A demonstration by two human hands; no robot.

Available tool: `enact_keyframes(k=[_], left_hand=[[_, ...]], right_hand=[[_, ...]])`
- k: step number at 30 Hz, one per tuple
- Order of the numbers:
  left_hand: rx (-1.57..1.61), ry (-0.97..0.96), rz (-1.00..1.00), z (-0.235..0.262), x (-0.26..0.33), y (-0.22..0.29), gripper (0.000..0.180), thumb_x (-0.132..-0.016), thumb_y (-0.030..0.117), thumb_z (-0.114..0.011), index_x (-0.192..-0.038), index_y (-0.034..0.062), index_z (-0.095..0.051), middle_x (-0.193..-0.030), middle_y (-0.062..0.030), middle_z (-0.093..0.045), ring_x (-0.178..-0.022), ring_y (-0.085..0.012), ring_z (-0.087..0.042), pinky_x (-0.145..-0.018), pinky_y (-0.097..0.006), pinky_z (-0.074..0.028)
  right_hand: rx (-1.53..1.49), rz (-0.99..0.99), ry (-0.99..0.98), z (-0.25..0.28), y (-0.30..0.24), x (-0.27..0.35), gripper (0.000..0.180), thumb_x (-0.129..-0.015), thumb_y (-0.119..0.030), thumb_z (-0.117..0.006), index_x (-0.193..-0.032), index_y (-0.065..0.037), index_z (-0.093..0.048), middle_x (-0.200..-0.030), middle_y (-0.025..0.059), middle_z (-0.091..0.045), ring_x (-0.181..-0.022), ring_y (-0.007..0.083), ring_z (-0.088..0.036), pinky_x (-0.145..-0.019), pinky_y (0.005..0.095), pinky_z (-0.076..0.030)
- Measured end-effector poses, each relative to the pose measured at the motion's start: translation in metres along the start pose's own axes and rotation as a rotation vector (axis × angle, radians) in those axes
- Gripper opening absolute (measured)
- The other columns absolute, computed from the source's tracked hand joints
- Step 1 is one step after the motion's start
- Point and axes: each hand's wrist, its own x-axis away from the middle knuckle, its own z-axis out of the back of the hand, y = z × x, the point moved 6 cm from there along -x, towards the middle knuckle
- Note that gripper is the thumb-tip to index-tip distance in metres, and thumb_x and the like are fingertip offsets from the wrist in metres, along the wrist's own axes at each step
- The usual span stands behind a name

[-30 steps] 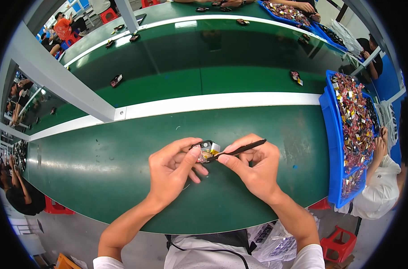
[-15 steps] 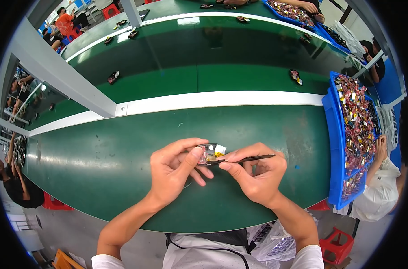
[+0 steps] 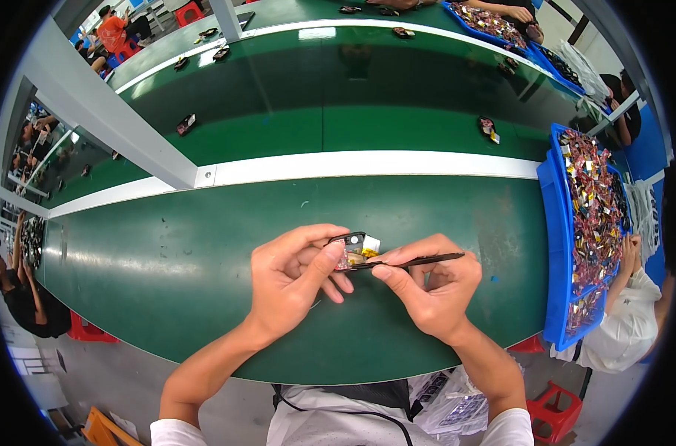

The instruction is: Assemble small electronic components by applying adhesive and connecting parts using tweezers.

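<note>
My left hand [image 3: 293, 279] pinches a small dark electronic module [image 3: 355, 249] between thumb and fingertips, holding it just above the green table [image 3: 167, 275], near the middle of the near edge. My right hand [image 3: 434, 286] is closed around a pair of black tweezers [image 3: 420, 261], thumb and forefinger pressing its shaft, the tip meeting the module's near-right side.

To do this step well, I judge that the left grip should stay firm and low on the module's left end so the work face stays bare, while the right hand moves only from the fingers, with light pressure; the parts on the module, a yellowish patch and a white tab, look small enough to slip or tear if I lever hard. Bracing the two hands against each other, as they nearly are, should steady the tip.

The module's long axis runs roughly left to right, its white tab pointing right and slightly far. The tweezers lie almost along the same line, tip to the left, tail pointing right toward the blue tray [image 3: 557, 245] of mixed small parts at the table's right end. Beyond a white strip [image 3: 368, 165], more small modules lie scattered on the far belt.
</note>
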Motion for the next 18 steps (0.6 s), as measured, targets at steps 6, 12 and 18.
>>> enact_keyframes(k=[6, 12, 18], left_hand=[[-0.007, 0.007, -0.019, -0.0004, 0.0002, 0.0024, 0.023, -0.101, 0.003, -0.060, -0.120, -0.0097, -0.065, -0.086, -0.0165, -0.071, -0.068, -0.0206, -0.073, -0.051, -0.028, -0.059], [-0.037, 0.001, -0.055, 0.0009, 0.0007, 0.0026, 0.019, -0.100, 0.001, -0.061, -0.115, -0.0083, -0.068, -0.088, -0.0143, -0.069, -0.067, -0.0201, -0.072, -0.049, -0.027, -0.058], [-0.056, 0.022, -0.032, 0.0021, -0.0011, 0.0035, 0.019, -0.099, 0.001, -0.062, -0.114, -0.0082, -0.069, -0.088, -0.0133, -0.068, -0.065, -0.0194, -0.072, -0.048, -0.026, -0.056]], right_hand=[[-0.022, -0.007, 0.001, 0.0003, 0.0017, 0.0012, 0.012, -0.078, 0.002, -0.084, -0.084, 0.000, -0.074, -0.076, 0.0053, -0.074, -0.043, 0.0007, -0.046, -0.040, 0.0185, -0.026], [0.011, 0.017, -0.049, -0.0013, -0.0026, -0.0004, 0.013, -0.077, 0.002, -0.085, -0.084, -0.001, -0.074, -0.077, 0.0051, -0.074, -0.043, 0.0014, -0.045, -0.041, 0.0188, -0.027], [0.000, 0.017, -0.010, -0.0006, 0.0007, 0.0003, 0.014, -0.077, 0.001, -0.085, -0.087, -0.002, -0.075, -0.078, 0.0044, -0.075, -0.042, 0.0012, -0.045, -0.041, 0.0193, -0.028]])
